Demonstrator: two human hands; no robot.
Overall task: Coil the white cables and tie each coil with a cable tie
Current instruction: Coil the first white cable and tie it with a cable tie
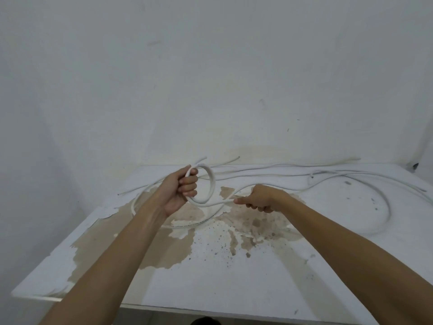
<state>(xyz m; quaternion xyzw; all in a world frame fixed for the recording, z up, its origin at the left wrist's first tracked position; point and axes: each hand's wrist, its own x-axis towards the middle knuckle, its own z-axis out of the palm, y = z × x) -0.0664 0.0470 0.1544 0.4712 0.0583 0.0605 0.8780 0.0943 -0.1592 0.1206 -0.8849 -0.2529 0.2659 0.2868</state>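
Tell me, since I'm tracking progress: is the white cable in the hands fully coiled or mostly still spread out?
Mostly spread out. The left hand grips one small loop; the right hand pinches the cable, which trails across the table.
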